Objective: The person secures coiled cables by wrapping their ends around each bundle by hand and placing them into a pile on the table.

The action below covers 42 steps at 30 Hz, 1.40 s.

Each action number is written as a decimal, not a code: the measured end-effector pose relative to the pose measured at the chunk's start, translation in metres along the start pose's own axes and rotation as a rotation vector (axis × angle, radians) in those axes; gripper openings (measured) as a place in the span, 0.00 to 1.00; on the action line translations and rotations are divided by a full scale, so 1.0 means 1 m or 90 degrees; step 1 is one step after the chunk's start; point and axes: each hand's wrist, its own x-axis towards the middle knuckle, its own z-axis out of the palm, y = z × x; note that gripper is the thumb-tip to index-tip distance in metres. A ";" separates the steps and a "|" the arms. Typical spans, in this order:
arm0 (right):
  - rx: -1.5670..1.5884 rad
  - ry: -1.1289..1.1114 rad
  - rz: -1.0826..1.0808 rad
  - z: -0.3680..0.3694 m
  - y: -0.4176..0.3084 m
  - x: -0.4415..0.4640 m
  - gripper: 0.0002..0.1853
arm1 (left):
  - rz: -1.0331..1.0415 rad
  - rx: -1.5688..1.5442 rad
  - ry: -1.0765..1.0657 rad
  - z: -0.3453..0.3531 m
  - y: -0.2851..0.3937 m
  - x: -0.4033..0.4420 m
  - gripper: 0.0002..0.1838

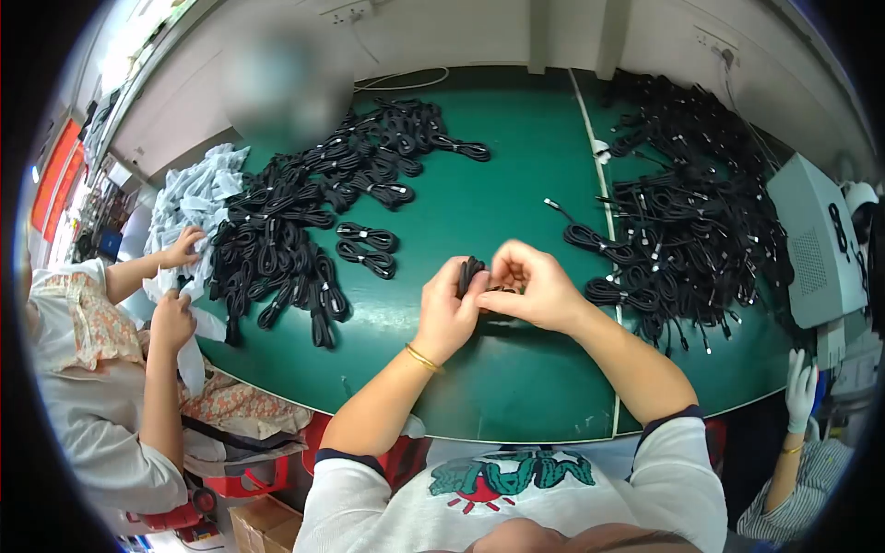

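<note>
Near the middle of the green table, my left hand is wrapped round a coiled black cable, whose loops stand up between thumb and fingers. My right hand touches it from the right, fingers curled in a pinch; what its fingertips hold is too small to make out. Two bundled black cables lie to the left of my hands. A cable with a metal plug lies to the right, at the edge of a large heap.
Bundled black cables are heaped at left, beside white bags handled by a person. More cables pile up at right, near a grey machine. A white-gloved hand shows at far right.
</note>
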 end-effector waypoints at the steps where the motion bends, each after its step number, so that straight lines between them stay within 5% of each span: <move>1: -0.032 -0.002 -0.008 -0.001 -0.005 0.000 0.11 | 0.009 0.027 0.009 0.001 0.004 0.000 0.08; 3: -0.125 -0.009 -0.017 -0.007 -0.010 0.001 0.11 | 0.023 0.067 0.011 0.001 0.004 0.000 0.09; 6: -0.301 0.023 -0.102 -0.013 -0.006 0.002 0.10 | -0.196 -0.332 -0.028 0.006 0.007 0.002 0.09; 8: -0.304 0.017 -0.081 -0.013 -0.012 0.001 0.10 | -0.243 -0.411 -0.085 0.003 0.003 0.004 0.09; 11: -0.381 -0.001 -0.124 -0.013 -0.012 0.000 0.08 | -0.209 -0.325 -0.175 0.001 -0.004 0.003 0.10; 15: -0.354 -0.018 -0.121 -0.011 -0.011 0.000 0.05 | -0.254 -0.359 -0.224 0.003 0.000 0.005 0.10; 17: -0.171 -0.004 0.011 -0.009 -0.014 0.000 0.04 | -0.260 -0.407 -0.237 0.002 -0.001 0.006 0.11; 19: -0.171 0.067 -0.048 -0.009 -0.014 -0.001 0.04 | -0.333 -0.513 -0.258 -0.004 0.002 0.010 0.10; 30: -0.163 0.155 -0.155 -0.021 -0.038 -0.006 0.03 | -0.266 -0.397 -0.510 -0.030 0.012 0.011 0.12; 34: -0.079 0.148 -0.067 -0.008 -0.041 -0.009 0.04 | -0.228 -0.574 -0.456 -0.031 0.007 0.009 0.08; 42: -0.183 -0.009 -0.011 0.004 -0.041 -0.014 0.01 | -0.190 -0.393 -0.390 -0.029 0.017 0.007 0.08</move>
